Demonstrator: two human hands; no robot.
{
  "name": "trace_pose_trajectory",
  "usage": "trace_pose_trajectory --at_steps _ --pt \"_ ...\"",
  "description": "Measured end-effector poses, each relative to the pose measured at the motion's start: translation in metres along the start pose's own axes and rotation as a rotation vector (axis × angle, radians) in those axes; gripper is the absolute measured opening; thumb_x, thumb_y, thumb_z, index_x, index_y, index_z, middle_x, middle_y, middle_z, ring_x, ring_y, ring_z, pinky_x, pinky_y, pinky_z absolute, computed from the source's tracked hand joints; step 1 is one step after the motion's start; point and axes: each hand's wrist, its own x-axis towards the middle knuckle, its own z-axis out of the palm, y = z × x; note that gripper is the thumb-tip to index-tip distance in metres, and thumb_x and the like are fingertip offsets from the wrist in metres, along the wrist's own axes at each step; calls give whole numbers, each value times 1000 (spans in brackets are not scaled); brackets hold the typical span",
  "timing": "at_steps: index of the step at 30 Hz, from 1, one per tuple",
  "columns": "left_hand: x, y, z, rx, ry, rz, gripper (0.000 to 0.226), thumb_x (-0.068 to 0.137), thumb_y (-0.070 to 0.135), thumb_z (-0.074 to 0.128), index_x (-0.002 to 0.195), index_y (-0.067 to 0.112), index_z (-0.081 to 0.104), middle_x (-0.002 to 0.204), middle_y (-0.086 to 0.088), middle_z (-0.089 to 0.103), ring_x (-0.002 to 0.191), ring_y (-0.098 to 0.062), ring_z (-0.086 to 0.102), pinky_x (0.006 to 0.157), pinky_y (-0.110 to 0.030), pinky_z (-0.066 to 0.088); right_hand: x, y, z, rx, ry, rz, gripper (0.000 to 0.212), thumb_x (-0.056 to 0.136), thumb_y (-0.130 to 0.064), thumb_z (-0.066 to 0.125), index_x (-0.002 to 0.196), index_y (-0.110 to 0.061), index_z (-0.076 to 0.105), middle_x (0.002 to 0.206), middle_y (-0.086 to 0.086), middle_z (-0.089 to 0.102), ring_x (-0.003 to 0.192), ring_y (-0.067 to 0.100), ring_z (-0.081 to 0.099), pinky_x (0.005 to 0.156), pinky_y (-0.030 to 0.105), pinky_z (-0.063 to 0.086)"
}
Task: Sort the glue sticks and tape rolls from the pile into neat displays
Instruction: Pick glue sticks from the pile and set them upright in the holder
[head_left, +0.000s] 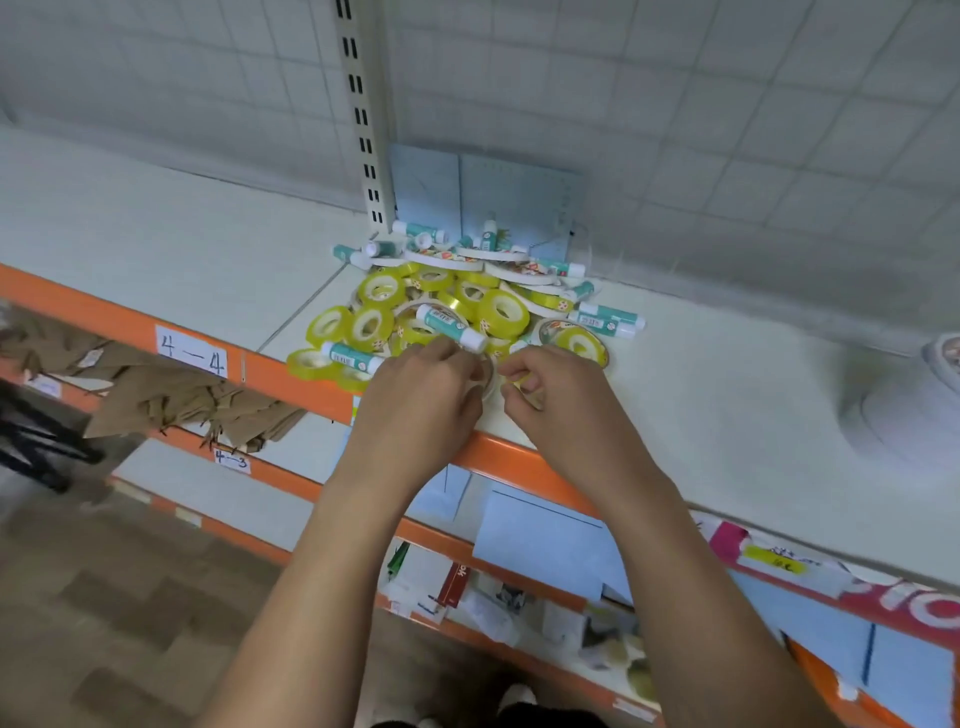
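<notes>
Where the shelf label (192, 349) reads "4—4", the left hand (423, 387) grips a pale tape roll (488, 375) at the pile (467, 301) — the right hand (553, 400) is curled beside it, contents unclear.

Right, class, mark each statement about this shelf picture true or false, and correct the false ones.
1. The goods lie mixed in one pile. True.
2. The shelf's front edge is blue. False: it is orange.
3. A label on that edge reads 4—4. True.
4. The left hand and right hand are well away from the pile. False: both are at its near side.
5. A glue stick lies on top of yellow rolls. True.
</notes>
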Motion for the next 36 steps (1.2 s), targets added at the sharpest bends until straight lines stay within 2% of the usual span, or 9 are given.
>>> trace_pose_trajectory --at_steps 2,6,12,17,21,23,27,31,36 --pt "3 -5 0 14 11 -19 24 92 27 53 110 18 66 107 0 61 102 -25 57 77 -39 47 16 -4 2 -6 27 -42 18 89 -16 62 106 -17 69 100 -2 64 90 10 56 75 19 41" --pt "2 -19 -6 3 54 -48 22 90 22 56 108 15 67 103 -3 62 95 -27 59 73 -42 48 55 -16 15 -73 67 -62 18 90 -19 62 107 -16 67 105 2 64 98 19 57 84 34 47" --pt "-4 -53 -9 16 83 -129 22 88 14 58 108 13 67 107 -4 61 95 -30 58 73 -45 48 80 -24 40 -211 106 -28 22 88 -20 65 109 -16 65 108 4 64 105 23 51 94 34 38" --pt "0 -83 -12 -4 54 -137 27 88 17 59 114 18 66 113 -1 60 101 -28 55 80 -45 47 76 -30 49 -350 91 27 28 87 -30 67 113 -21 65 110 -1 66 108 26 48 86 40 44" --pt "6 -101 -17 0 -26 -44 32 88 19 60 119 21 65 115 2 57 106 -25 54 84 -42 45 73 -39 47 -286 160 42 21 86 -17 64 107 -16 68 103 4 67 100 25 52 87 35 39" --pt "7 -109 -16 -10 -59 4 34 88 20 60 121 23 65 117 3 54 108 -24 53 86 -41 45 69 -46 47 -233 193 87 24 84 -13 63 108 -13 67 103 7 64 98 27 55 89 38 42" --pt "12 -120 -11 -16 -75 88 31 91 29 61 121 28 67 116 0 50 108 -24 50 83 -37 41 54 -58 58 -165 217 145 31 85 -11 62 115 -10 66 108 9 62 100 26 57 85 39 46" --pt "15 -126 -8 -29 -73 157 30 93 27 59 123 25 63 119 -2 49 110 -26 49 85 -38 35 41 -65 67 -110 263 184 32 83 -8 64 115 -7 66 108 10 63 99 27 58 82 37 48" --pt "22 -127 -14 -148 -36 254 26 96 25 55 120 18 62 115 -5 58 105 -31 55 85 -43 42 31 -66 68 -115 324 249 33 81 -9 65 114 -9 65 107 9 62 98 26 59 80 36 49"
